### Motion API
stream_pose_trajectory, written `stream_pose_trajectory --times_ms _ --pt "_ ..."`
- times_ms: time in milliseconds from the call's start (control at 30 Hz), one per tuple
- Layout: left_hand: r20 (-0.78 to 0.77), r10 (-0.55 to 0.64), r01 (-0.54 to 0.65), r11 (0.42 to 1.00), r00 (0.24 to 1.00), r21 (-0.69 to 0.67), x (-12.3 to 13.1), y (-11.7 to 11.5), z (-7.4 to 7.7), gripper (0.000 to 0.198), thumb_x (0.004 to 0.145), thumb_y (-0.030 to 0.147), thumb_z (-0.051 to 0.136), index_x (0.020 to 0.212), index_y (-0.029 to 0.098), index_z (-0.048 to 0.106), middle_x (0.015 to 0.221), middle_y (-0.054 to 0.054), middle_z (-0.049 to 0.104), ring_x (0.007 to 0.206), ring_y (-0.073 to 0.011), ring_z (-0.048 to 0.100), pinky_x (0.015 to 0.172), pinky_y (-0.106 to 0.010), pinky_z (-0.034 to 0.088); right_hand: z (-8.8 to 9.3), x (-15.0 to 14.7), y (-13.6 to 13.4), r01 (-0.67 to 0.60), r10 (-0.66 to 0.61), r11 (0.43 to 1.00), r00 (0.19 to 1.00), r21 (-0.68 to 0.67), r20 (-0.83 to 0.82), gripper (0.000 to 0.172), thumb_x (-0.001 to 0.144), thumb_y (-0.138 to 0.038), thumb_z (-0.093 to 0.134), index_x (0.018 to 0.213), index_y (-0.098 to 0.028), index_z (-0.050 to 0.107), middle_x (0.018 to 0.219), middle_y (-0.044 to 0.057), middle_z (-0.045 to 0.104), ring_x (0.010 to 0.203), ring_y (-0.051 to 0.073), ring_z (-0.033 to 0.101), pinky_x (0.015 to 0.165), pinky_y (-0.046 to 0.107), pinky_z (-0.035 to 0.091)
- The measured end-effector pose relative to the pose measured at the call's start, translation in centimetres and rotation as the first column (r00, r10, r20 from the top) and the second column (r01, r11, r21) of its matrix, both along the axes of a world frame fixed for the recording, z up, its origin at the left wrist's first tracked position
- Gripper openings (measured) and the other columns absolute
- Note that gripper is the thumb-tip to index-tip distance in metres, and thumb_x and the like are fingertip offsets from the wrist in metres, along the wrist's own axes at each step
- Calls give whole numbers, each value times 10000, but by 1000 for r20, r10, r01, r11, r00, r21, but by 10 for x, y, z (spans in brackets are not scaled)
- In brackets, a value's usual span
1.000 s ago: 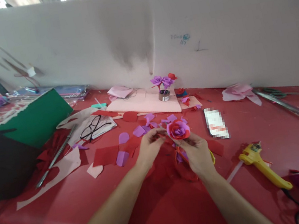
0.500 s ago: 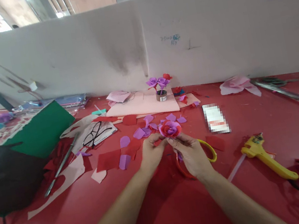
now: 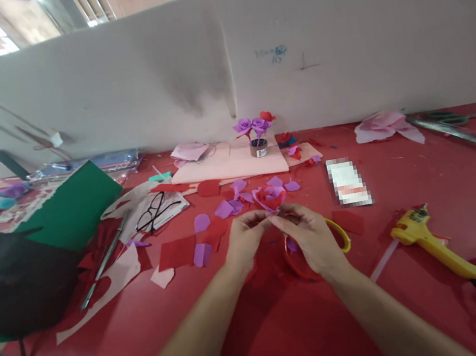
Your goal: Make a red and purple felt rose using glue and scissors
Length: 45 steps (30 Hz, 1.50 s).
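Note:
A red and purple paper flower (image 3: 269,197) is held up at the centre, pinched at its base from both sides. My left hand (image 3: 249,238) grips it from the left, thumb and fingers together. From the right, my right hand (image 3: 310,233) closes on the same base, its thumb close to the left one. Under my right hand lies a roll of tape (image 3: 344,234) with a yellow and red rim, partly covered. Loose purple petals (image 3: 224,208) are scattered just behind and left of the flower. Red paper pieces (image 3: 176,254) rest left of my left hand.
Finished paper flowers (image 3: 251,126) stand in a brown tape roll (image 3: 259,148) at the back. A yellow glue gun (image 3: 436,244) and a blurred-out phone-like rectangle (image 3: 348,183) lie right. Eyeglasses (image 3: 152,213), a metal rod (image 3: 105,262) and a dark bag (image 3: 17,281) are left.
The flower has tipped from facing me to more upright, showing its side. Both hands still pinch its base, with the fingers shifted closer together. The view has moved slightly.

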<state>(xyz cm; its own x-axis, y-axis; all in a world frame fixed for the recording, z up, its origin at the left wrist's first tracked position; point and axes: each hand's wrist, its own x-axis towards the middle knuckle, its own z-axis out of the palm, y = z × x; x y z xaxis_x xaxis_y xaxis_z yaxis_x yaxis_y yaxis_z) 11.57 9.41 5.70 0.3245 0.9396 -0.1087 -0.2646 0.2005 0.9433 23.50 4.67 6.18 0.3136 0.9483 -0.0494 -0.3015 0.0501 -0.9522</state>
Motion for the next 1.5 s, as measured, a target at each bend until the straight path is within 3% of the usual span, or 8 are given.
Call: stream_pose_trajectory --times_ms 233,367,633,733,833,933,1100,1500 --pt "-38 2 5 981 999 194 1 1 -7 123 708 265 755 792 175 760 804 -42 741 802 -183 648 850 -330 486 -1 5 -1 -39 5 986 980 162 200 180 764 -321 764 909 -237 699 922 23 683 883 187 623 841 350 488" --pt "14 29 -31 972 999 234 1 2 -1 95 695 260 760 758 190 763 767 -30 746 812 -200 664 871 -358 502 1 7 -2 -56 -23 979 926 198 377 161 761 -311 765 880 -225 699 930 37 661 886 199 615 817 342 497" --pt "3 50 -47 932 999 361 -1 4 -3 111 705 268 761 761 172 757 803 -49 748 802 -195 656 848 -344 513 9 8 -3 -65 -60 966 886 252 460 122 769 -269 738 882 -225 723 887 34 675 831 182 630 753 303 519" --pt "-10 88 -78 924 996 375 -2 5 -8 105 733 262 739 781 173 763 811 -52 742 794 -186 644 832 -324 509 8 11 -3 -36 -70 971 902 234 426 134 791 -275 708 916 -234 727 892 31 694 827 178 640 758 302 519" --pt "19 82 -83 921 996 382 -2 10 -17 109 725 274 750 780 181 766 818 -51 736 811 -191 641 854 -328 501 8 14 -4 68 -116 987 927 143 358 165 836 -349 663 929 -225 720 692 -6 652 633 134 593 614 253 492" --pt "37 79 -87 923 996 374 -3 17 -26 113 721 288 753 753 180 761 802 -51 730 849 -201 640 884 -338 489 9 14 -5 155 -170 985 936 72 308 267 868 -455 619 823 -199 680 565 -31 574 494 97 484 478 212 394" --pt "24 97 -100 927 995 361 -4 24 -32 115 696 272 770 751 172 757 846 -55 732 874 -204 631 880 -330 480 6 13 -6 221 -229 973 955 66 187 433 869 -567 572 653 -192 566 506 -31 530 473 89 442 441 204 327" --pt "-3 41 -38 942 999 334 -3 22 -33 131 751 219 700 861 176 759 917 -58 749 942 -216 645 933 -347 470 1 15 -1 119 -139 984 978 135 157 79 845 -277 648 912 -247 678 781 -25 626 596 83 461 556 215 384"
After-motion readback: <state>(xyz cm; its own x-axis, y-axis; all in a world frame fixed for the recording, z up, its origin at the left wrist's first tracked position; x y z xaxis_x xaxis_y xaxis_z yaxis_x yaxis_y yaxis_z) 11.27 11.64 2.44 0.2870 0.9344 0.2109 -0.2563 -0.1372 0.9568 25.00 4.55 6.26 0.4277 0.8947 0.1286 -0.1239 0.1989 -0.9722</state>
